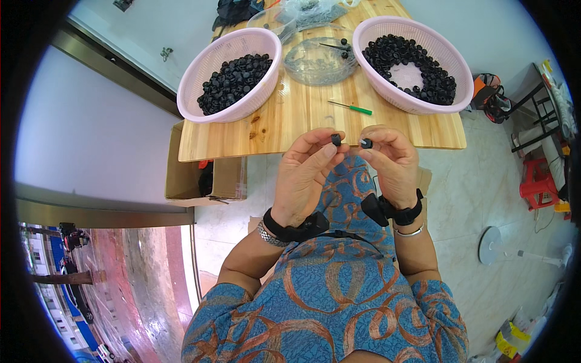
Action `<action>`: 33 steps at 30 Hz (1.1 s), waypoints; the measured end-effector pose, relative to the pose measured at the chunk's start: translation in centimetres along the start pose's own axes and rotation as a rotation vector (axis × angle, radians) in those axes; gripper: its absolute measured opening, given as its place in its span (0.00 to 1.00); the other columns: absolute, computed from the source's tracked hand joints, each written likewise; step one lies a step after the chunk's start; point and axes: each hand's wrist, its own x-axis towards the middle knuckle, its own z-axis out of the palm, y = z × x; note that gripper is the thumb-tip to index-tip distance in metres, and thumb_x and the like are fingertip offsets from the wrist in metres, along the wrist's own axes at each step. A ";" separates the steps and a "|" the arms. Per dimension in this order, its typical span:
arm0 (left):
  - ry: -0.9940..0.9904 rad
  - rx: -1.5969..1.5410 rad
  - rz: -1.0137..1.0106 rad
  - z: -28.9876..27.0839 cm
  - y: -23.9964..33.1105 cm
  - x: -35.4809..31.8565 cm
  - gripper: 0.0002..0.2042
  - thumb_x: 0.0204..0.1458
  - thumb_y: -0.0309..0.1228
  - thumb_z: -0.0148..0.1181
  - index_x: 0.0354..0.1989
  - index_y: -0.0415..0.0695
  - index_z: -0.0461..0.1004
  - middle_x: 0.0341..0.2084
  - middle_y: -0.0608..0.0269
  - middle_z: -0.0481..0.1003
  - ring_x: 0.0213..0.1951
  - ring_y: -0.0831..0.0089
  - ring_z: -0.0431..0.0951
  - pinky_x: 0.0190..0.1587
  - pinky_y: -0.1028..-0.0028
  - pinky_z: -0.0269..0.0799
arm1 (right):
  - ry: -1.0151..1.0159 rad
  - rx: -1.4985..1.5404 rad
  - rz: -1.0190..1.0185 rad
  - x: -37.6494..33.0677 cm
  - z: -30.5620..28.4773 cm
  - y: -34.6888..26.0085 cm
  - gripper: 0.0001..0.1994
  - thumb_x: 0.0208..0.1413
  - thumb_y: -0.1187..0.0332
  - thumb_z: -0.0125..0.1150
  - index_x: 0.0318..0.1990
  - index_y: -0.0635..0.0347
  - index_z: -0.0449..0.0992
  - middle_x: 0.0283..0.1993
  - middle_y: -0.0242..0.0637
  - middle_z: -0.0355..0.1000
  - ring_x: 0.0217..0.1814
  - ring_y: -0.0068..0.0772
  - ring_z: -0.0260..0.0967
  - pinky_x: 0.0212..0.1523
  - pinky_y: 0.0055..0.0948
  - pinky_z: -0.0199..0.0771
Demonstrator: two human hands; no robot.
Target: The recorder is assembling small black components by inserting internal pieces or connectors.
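Pinching a small black cap [336,140] in the left hand [304,181] and a second black piece [366,143] in the right hand [392,166], fingertips closed on each just above the wooden table's [284,124] near edge, the person probably does best keeping both square. Beyond, two pink baskets [200,78] [463,85] hold black caps, flanking a clear dish [302,66] and a green screwdriver [351,107].

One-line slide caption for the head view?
Left hand and right hand each pinch a small black part before two pink baskets of them.
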 end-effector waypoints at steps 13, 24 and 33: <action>-0.047 -0.044 -0.010 -1.0 0.1 -0.2 0.13 0.55 0.23 0.49 0.49 0.37 0.65 0.41 0.60 0.71 0.41 0.75 0.73 0.43 0.79 0.71 | -0.039 -0.594 -0.184 0.6 2.1 -1.8 0.10 0.41 0.77 0.63 0.34 0.65 0.73 0.35 0.37 0.70 0.36 0.28 0.67 0.36 0.24 0.68; -0.053 -0.110 0.042 -2.3 0.1 -0.3 0.12 0.55 0.23 0.48 0.48 0.39 0.65 0.44 0.56 0.70 0.44 0.73 0.72 0.46 0.77 0.71 | -0.044 -0.690 -0.248 0.5 3.2 -1.8 0.09 0.39 0.75 0.63 0.31 0.63 0.73 0.33 0.38 0.71 0.35 0.34 0.68 0.35 0.26 0.68; -0.035 -0.156 -0.029 -2.4 0.0 0.2 0.13 0.55 0.23 0.48 0.49 0.40 0.64 0.45 0.57 0.69 0.44 0.73 0.72 0.47 0.77 0.71 | -0.067 -0.806 -0.324 0.9 3.4 -1.9 0.09 0.39 0.74 0.62 0.31 0.63 0.72 0.32 0.38 0.70 0.37 0.39 0.66 0.37 0.32 0.66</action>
